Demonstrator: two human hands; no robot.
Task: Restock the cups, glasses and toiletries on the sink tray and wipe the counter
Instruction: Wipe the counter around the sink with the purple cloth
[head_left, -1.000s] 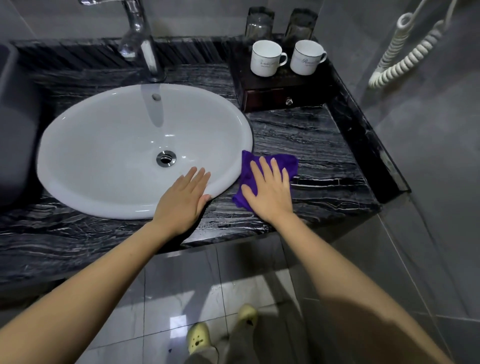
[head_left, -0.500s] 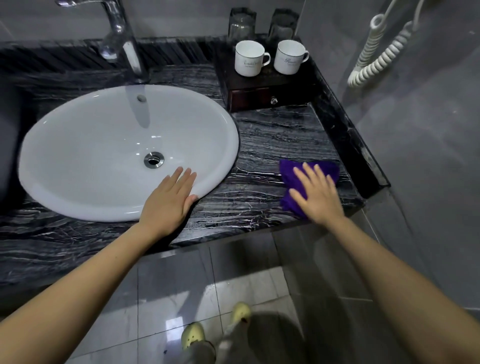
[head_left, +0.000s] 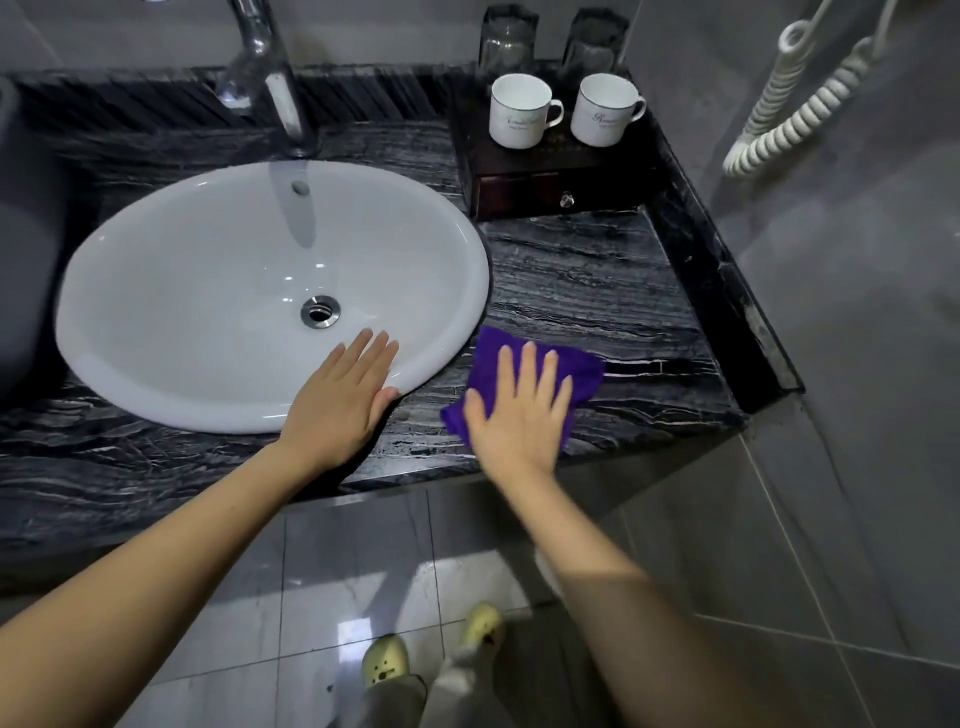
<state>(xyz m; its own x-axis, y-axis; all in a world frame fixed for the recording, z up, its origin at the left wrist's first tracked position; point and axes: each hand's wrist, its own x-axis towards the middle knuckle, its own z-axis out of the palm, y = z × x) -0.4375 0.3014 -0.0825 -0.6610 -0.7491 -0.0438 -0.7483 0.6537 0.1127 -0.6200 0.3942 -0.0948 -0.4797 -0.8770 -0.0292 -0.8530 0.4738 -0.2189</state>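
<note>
While the wipe is in hand, these points hold:

Right grip: the right hand (head_left: 519, 415) lies palm-down with fingers spread flat on the purple cloth (head_left: 582, 374), pressing it, pinching nothing.

Left grip: the left hand (head_left: 340, 402) is flat and unclenched, fingers close together, laid over the near rim of the basin (head_left: 156, 291) at about 5 o'clock of the bowl; it holds nothing and looks like a brace.

Cloth position: on the surface (head_left: 597, 280), just beside the basin's right edge and near the front lip; most of it sits under the palm, with corners showing at 11 and 2 o'clock of the hand.

Key relation: the unwiped stretch of the surface runs from the cloth toward 12 and 1 o'clock, up to the wooden tray (head_left: 556, 182); its long axis runs front to back along the raised side ledge. The right hand is the nearer one, so I judge the next stroke is its to make.

Tray contents: two white cups (head_left: 519, 111) stand upright side by side, handles at 3 o'clock; two glasses (head_left: 506, 44) stand behind them. No toiletries show on top; the tray's drawer is shut.

Materials: dark veined stone, polished and hard; glossy white oval ceramic basin; chrome tap (head_left: 270, 78); soft, napped, crumpled cloth; glazed cups; lacquered dark wood.
</note>
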